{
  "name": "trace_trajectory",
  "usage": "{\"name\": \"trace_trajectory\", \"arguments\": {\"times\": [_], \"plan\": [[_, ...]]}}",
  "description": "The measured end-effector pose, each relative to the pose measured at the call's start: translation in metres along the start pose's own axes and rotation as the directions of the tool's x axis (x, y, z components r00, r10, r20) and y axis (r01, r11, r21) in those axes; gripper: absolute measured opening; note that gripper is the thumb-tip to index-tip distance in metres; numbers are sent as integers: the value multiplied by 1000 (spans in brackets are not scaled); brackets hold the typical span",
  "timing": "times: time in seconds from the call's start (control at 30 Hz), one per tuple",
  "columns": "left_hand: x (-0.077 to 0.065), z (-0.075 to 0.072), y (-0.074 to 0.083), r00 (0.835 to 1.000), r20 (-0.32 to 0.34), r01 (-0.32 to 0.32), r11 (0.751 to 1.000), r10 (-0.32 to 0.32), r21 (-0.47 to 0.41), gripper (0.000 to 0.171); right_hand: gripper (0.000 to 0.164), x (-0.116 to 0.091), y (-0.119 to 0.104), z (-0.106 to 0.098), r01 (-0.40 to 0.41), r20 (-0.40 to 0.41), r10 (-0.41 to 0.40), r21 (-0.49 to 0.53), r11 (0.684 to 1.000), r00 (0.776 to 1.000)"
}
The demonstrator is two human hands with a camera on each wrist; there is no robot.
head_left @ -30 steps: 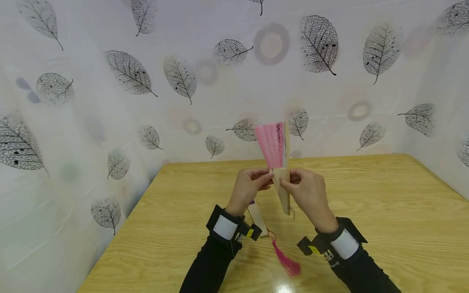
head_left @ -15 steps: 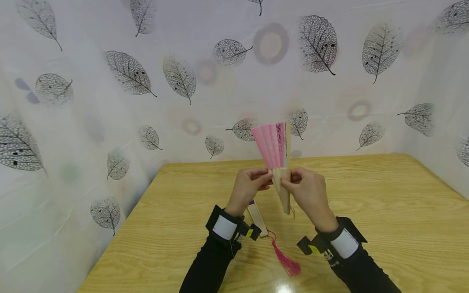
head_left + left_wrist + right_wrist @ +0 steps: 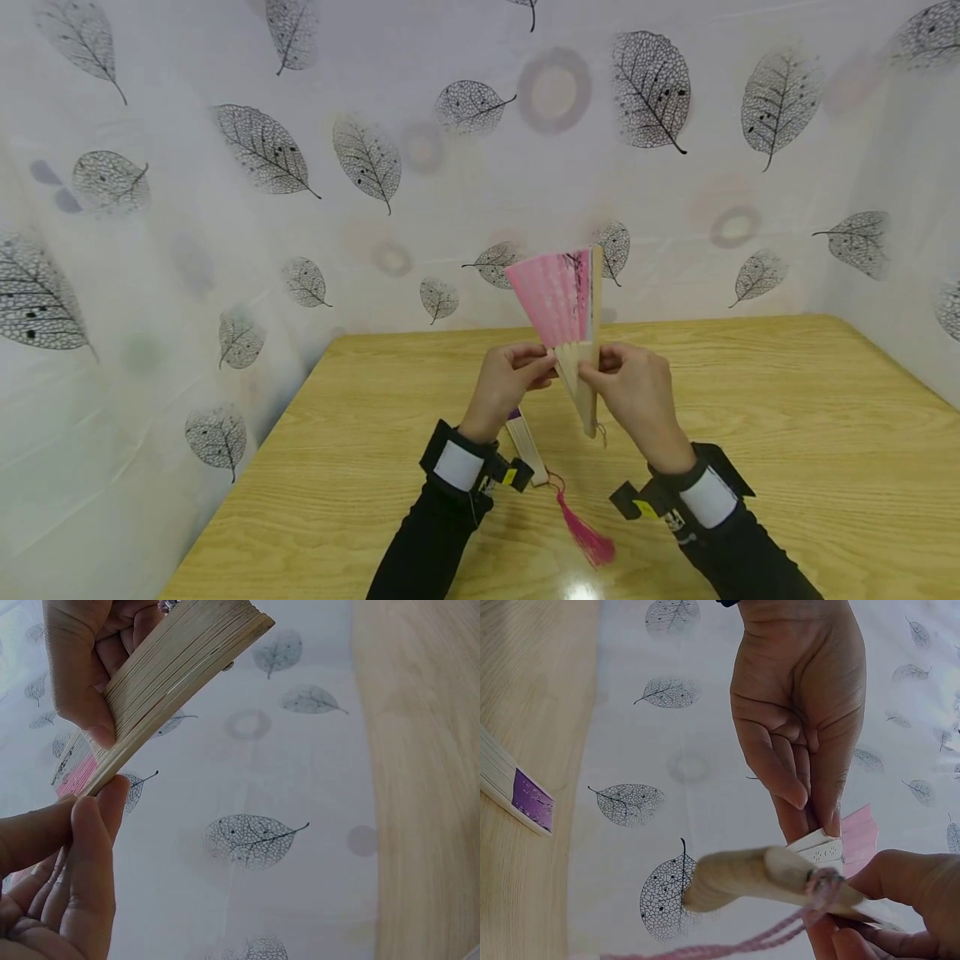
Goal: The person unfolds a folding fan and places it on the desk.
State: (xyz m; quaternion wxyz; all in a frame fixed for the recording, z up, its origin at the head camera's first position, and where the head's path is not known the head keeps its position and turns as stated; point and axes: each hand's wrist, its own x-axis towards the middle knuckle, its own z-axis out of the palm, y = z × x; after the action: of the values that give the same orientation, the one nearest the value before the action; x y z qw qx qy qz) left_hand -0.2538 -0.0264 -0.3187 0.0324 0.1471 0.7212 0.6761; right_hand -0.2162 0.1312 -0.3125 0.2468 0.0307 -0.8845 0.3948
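Note:
A pink folding fan point(image 3: 551, 296) with pale wooden ribs stands upright above the table, partly spread. My left hand point(image 3: 506, 383) pinches its left edge rib between thumb and fingers. On the other side my right hand point(image 3: 633, 400) pinches the stacked ribs, thumb toward me. Close up in the left wrist view, the layered ribs point(image 3: 187, 667) show between both hands. A braided pink cord point(image 3: 772, 941) hangs from the pivot end in the right wrist view. Below, a second folding fan point(image 3: 527, 450), closed, lies on the table, partly hidden by my left wrist.
A pink tassel point(image 3: 585, 529) trails from the closed fan across the wooden table point(image 3: 300, 492). Purple cloth point(image 3: 532, 802) shows at that fan's ribs in the right wrist view. A white curtain point(image 3: 480, 183) printed with leaves hangs behind and beside the table.
The pink fan has spread wider, its left edge swinging left and its right edge moving slightly right. My right hand has shifted slightly right; the closed fan has stayed put.

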Motion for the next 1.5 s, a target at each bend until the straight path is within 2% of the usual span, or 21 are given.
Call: {"name": "trace_trajectory", "arguments": {"times": [0.33, 0.73, 1.23, 1.5], "plan": [[-1, -3, 0, 1000, 4, -18, 1000, 18, 15, 24, 28, 1, 1, -2, -4, -27, 4, -7, 1000, 1000], [-1, -4, 3, 1000, 7, -27, 1000, 27, 15, 24, 27, 2, 0, -4, 0, -13, 0, 1, 1000, 1000], [-1, -7, 2, 1000, -7, -22, 999, 22, 34, 25, 23, 2, 4, -3, 22, -31, -23, -35, 999, 999], [1, -8, 2, 1000, -11, -8, 1000, 8, 8, 24, 23, 3, 7, -3, 35, -50, -37, -31, 999, 998]]}}
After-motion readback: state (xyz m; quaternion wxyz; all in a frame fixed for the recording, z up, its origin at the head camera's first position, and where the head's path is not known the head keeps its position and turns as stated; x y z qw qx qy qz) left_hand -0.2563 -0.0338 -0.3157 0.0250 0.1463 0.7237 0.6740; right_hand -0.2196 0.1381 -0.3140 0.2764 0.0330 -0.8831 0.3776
